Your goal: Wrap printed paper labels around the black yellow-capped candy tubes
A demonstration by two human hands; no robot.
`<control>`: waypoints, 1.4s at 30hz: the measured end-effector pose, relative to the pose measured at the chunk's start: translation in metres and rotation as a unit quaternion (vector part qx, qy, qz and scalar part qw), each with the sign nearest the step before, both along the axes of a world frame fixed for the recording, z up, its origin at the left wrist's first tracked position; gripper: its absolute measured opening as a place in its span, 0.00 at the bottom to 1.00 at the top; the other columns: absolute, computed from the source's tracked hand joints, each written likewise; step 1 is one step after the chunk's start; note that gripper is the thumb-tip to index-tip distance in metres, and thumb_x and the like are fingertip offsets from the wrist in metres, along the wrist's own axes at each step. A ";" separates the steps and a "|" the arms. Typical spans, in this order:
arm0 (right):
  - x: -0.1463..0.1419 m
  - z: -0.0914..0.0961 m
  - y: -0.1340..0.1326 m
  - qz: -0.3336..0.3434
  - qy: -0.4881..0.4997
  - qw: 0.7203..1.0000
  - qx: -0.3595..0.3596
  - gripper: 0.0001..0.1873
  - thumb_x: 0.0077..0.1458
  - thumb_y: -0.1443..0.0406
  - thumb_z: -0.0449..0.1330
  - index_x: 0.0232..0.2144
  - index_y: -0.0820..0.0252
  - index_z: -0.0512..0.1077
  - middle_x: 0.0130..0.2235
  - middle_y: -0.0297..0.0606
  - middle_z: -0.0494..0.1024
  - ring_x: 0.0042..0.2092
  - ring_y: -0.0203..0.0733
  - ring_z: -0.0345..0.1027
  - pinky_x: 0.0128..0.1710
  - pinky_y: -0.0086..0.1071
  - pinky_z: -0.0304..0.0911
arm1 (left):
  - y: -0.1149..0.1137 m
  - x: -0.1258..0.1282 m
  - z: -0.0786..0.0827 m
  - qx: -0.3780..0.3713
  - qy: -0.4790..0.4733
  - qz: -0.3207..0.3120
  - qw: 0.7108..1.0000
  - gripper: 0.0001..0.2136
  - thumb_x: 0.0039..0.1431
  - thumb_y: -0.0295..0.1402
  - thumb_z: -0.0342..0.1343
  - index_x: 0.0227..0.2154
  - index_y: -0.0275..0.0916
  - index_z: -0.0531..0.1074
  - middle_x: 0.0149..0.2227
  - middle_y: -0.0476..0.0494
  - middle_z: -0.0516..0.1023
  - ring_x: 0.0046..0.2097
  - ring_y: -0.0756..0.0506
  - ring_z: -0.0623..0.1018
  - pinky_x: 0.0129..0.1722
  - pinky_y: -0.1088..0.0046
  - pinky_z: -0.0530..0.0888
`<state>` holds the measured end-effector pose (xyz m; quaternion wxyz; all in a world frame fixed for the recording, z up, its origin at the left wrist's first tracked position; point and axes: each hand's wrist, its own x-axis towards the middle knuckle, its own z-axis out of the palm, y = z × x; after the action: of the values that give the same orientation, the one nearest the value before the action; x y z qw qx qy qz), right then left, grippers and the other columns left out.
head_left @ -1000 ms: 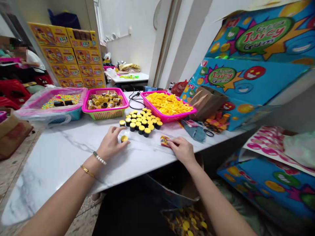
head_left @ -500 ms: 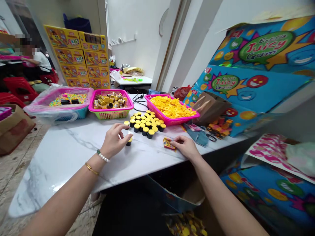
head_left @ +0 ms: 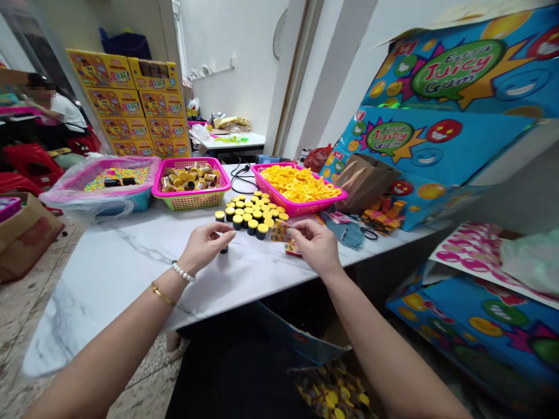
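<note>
A small black jar [head_left: 224,249] is gripped in the closed fingers of the left hand [head_left: 204,244], low over the worktop [head_left: 109,262], roughly midway between its front and back edges. Whether the jar rests on the surface cannot be told. A colourful label [head_left: 278,233] is pinched between thumb and forefinger of the right hand [head_left: 317,247], near the jar. A small stack of labels [head_left: 293,251] is partly covered by that hand. Just behind both hands a cluster of yellow-capped jars [head_left: 253,210] is stood, and a pink basket of yellow rings [head_left: 301,185] is set behind it, toward the back edge.
</note>
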<state>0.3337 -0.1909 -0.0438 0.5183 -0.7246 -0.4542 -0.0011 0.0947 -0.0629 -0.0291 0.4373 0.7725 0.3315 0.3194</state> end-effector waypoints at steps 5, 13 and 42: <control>-0.007 -0.013 0.018 -0.023 -0.023 0.998 -0.053 0.09 0.49 0.58 0.61 0.26 0.57 0.75 0.24 0.36 0.78 0.26 0.42 0.71 0.28 0.32 0.64 | 0.004 0.000 -0.006 -0.036 0.013 -0.005 0.999 0.18 0.50 0.46 0.61 0.35 0.35 0.79 0.29 0.43 0.80 0.26 0.49 0.75 0.27 0.74 0.71; 0.029 -0.036 -0.012 -0.070 0.070 0.994 -0.034 0.16 0.45 0.52 0.64 0.26 0.59 0.75 0.24 0.37 0.79 0.27 0.43 0.72 0.27 0.33 0.65 | -0.013 -0.002 -0.002 0.155 -0.041 0.028 0.987 0.09 0.57 0.39 0.58 0.30 0.38 0.78 0.25 0.48 0.78 0.24 0.52 0.71 0.26 0.76 0.68; 0.066 -0.025 -0.018 0.129 -0.243 0.942 -0.192 0.11 0.43 0.65 0.65 0.33 0.56 0.72 0.39 0.40 0.77 0.45 0.50 0.69 0.49 0.43 0.63 | -0.002 -0.006 -0.001 0.295 0.037 0.064 0.953 0.09 0.59 0.36 0.55 0.30 0.38 0.77 0.28 0.47 0.78 0.26 0.51 0.72 0.31 0.73 0.68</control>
<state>0.4001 -0.2090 -0.0686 0.2386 -0.7233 -0.6475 -0.0225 0.0884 -0.0644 -0.0305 0.1563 0.8555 0.2873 0.4013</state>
